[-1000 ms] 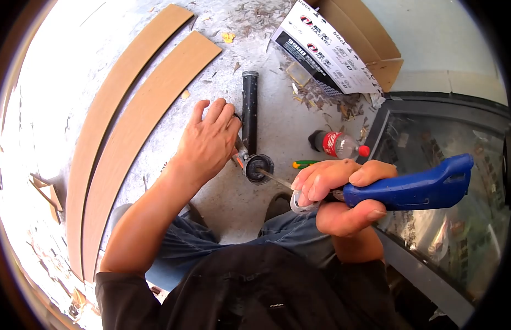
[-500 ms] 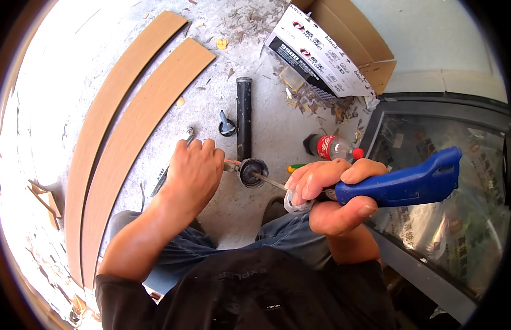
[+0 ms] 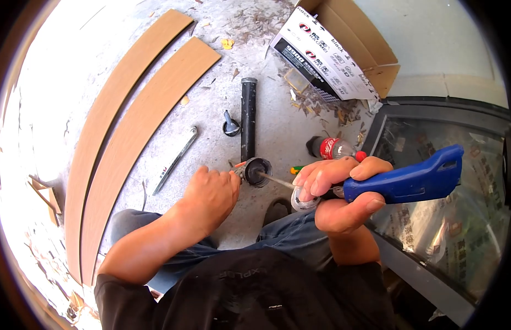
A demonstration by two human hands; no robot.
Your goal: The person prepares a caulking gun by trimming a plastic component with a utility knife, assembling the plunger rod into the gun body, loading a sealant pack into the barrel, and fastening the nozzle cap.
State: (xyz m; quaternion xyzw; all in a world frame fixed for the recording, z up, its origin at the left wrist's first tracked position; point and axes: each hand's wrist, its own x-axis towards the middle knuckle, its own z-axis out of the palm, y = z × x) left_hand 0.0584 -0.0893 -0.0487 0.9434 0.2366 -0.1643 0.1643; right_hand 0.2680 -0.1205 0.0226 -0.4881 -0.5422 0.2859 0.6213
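My right hand (image 3: 343, 192) is closed round a tool with a blue handle (image 3: 406, 179); a round whitish piece (image 3: 304, 199) shows under its fingers. From there a thin rod (image 3: 276, 180) runs left into a round dark cup (image 3: 256, 171). My left hand (image 3: 211, 195) is closed at the cup's left side, where a bit of metal and orange shows by its fingertips; what it grips is mostly hidden. Above the cup stretches a black tube (image 3: 248, 118). A black cap with a grey nozzle (image 3: 231, 126) sits left of the tube.
Two long brown boards (image 3: 151, 104) lie at the left, near a slim marked tool (image 3: 175, 160). A cola bottle (image 3: 340, 148) lies beside a green-yellow handle (image 3: 296, 170). An open carton (image 3: 332, 55) stands behind, and a dark-framed glass panel (image 3: 442, 198) fills the right.
My left hand has moved down from beside the black tube to the cup's left side, uncovering the cap with nozzle and the slim tool. My right hand keeps its hold.
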